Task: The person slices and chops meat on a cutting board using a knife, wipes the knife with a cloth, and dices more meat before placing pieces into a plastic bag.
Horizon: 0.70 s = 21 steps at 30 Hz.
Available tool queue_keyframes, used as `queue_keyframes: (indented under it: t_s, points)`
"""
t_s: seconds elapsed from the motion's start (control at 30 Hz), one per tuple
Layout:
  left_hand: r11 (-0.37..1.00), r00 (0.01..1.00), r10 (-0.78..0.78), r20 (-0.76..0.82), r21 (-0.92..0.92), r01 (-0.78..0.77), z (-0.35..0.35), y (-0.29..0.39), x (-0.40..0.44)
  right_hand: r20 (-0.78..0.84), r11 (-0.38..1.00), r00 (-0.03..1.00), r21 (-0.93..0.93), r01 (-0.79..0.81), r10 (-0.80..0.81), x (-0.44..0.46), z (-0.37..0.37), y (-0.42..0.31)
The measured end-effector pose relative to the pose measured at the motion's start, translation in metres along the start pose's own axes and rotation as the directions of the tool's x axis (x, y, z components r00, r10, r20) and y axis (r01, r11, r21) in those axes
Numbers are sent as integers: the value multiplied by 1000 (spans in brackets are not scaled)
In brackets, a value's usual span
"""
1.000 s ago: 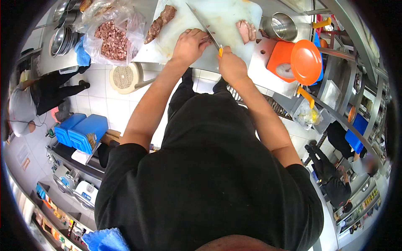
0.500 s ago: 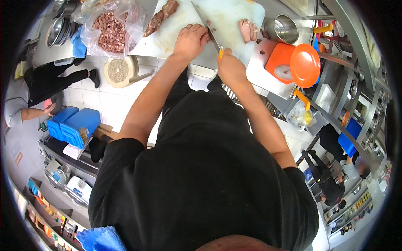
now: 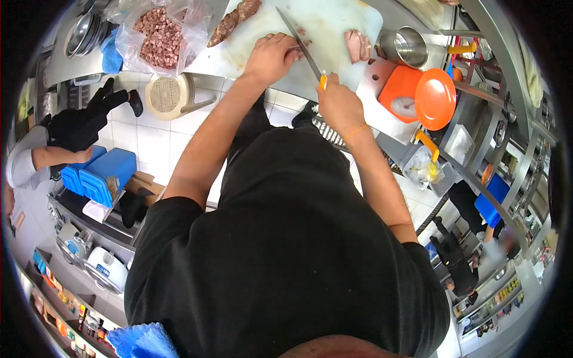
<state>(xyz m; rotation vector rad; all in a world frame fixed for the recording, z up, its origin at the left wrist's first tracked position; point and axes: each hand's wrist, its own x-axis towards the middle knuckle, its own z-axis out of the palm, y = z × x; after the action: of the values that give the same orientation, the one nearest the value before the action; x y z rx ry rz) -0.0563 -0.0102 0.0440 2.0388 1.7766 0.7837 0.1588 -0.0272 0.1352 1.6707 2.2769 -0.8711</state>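
Observation:
My right hand (image 3: 342, 107) grips a knife (image 3: 304, 51) by its yellow handle, and the blade slants up and left across a white cutting board (image 3: 331, 21). Beside the blade, my left hand (image 3: 270, 59) is closed with bent fingers on a small piece of meat, mostly hidden under the fingertips. Small scraps lie by the knife. A long dark-crusted strip of meat (image 3: 234, 22) rests on the board's left part, and sliced pale meat (image 3: 357, 46) lies at its right.
Left of the board sits a clear plastic bag (image 3: 194, 36) of diced meat (image 3: 160, 45). To the right stand a steel pot (image 3: 406, 46), an orange scale (image 3: 394, 86) and an orange plate (image 3: 436, 98). A plastic stool (image 3: 167, 95) is below. Other people are at both sides.
The knife and my right hand have drawn back slightly, down and to the right. My left hand stays nearly in place. The person at the left has shifted their arm.

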Motion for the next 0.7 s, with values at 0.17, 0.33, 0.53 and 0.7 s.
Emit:
queue_keyframes:
  t_s: [0.17,0.33,0.53,0.7]
  points:
    - [999,999,33,-25,3,-33,9,-6,1,-45,998,999,58,-5,8,30,36,4]
    - [999,1000,-14,2,-44,14,2,1,1,-44,998,998,38,46,-44,63,12,-10]
    - [997,999,-25,-21,-68,24,0,-4,-1,46,999,998,10,-32,32,6,-7,-19]
    - [999,1000,11,-11,-32,-11,5,-10,-1,-29,998,999,44,-34,36,39,44,-13]
